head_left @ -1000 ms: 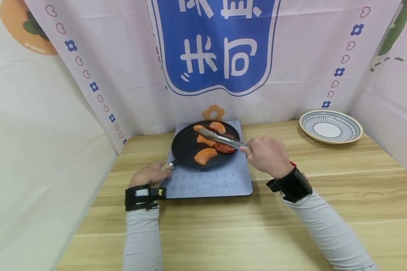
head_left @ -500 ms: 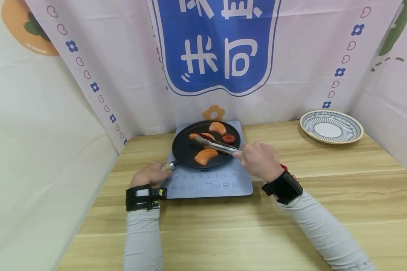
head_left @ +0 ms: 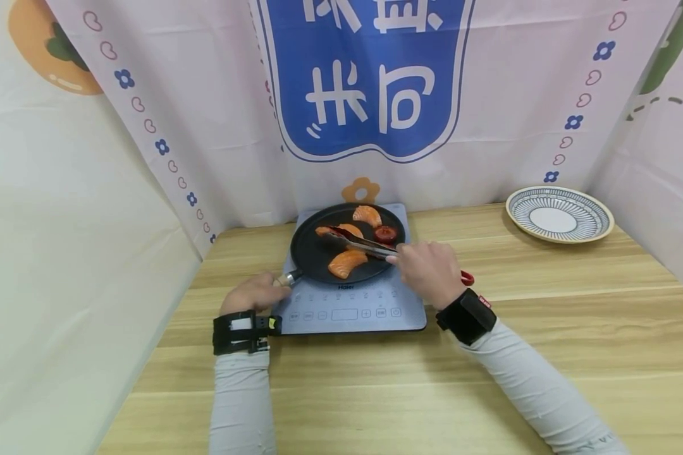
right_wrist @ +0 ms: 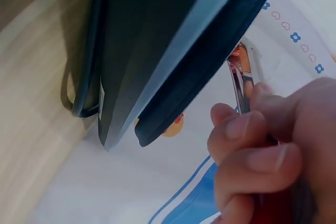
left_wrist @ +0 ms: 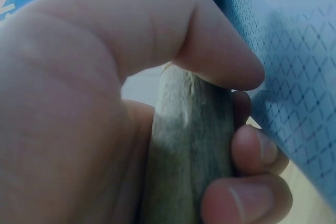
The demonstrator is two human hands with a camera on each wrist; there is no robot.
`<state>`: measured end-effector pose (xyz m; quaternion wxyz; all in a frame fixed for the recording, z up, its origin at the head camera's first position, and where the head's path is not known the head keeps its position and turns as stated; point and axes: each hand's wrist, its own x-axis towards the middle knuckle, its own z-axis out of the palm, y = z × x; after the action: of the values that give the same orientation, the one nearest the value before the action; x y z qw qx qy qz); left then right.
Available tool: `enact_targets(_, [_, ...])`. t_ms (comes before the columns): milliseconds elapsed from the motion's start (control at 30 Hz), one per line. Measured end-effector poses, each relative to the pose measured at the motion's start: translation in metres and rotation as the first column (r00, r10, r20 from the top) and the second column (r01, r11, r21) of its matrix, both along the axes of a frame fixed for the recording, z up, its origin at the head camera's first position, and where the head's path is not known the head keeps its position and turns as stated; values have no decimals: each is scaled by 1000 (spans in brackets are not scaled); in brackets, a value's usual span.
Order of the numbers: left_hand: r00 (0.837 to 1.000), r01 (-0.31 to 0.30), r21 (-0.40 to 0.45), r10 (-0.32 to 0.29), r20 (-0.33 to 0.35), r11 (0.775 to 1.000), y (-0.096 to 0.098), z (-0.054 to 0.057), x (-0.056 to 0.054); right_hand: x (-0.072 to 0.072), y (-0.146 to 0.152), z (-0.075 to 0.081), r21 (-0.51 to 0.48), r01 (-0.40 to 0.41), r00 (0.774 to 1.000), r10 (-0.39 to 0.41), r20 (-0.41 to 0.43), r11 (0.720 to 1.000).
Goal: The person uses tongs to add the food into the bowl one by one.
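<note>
My left hand (head_left: 254,294) grips the wooden handle (left_wrist: 189,135) of a black frying pan (head_left: 305,256), thumb and fingers curled round it in the left wrist view. With my right hand (head_left: 430,270) I hold metal tongs (head_left: 378,248); their red grip shows between the fingers in the right wrist view. The tong tips are low over the middle of the pan, at a piece with an orange end (head_left: 322,232). Whether they pinch it is too blurred to tell. Orange salmon slices lie near (head_left: 347,263) and far (head_left: 367,215), beside a dark red round piece (head_left: 385,234).
The pan sits on a flat grey induction cooker (head_left: 344,325) with touch keys along its front. A patterned plate (head_left: 553,220) lies at the back right of the wooden table (head_left: 375,392). A printed cloth (head_left: 233,145) hangs close behind the cooker.
My right hand and the tongs have moved left and slightly nearer, carrying the orange-ended piece from the far part of the pan toward its middle. My left hand stays on the handle.
</note>
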<state>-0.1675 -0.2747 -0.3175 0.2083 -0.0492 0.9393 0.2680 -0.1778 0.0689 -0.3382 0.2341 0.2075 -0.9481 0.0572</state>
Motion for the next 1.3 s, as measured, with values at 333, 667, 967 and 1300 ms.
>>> enact_targets(333, [1000, -7, 7, 7, -5, 1000, -1, -2, 0, -4, -1, -3, 85, 2, 992, 9, -123, 996])
enact_targets(667, [1000, -16, 21, 17, -6, 1000, 1, -3, 1, -11, 0, -4, 87, 22, 990, -9, -142, 996])
enact_targets(967, [1000, -19, -17, 19, -9, 1000, 1, 0, 1, -12, -1, -2, 77, 23, 993, -14, -116, 997])
enact_targets(1300, [1000, -17, -23, 17, -17, 1000, 2, 0, 2, -10, 0, -1, 75, 11, 996, -4, -90, 997])
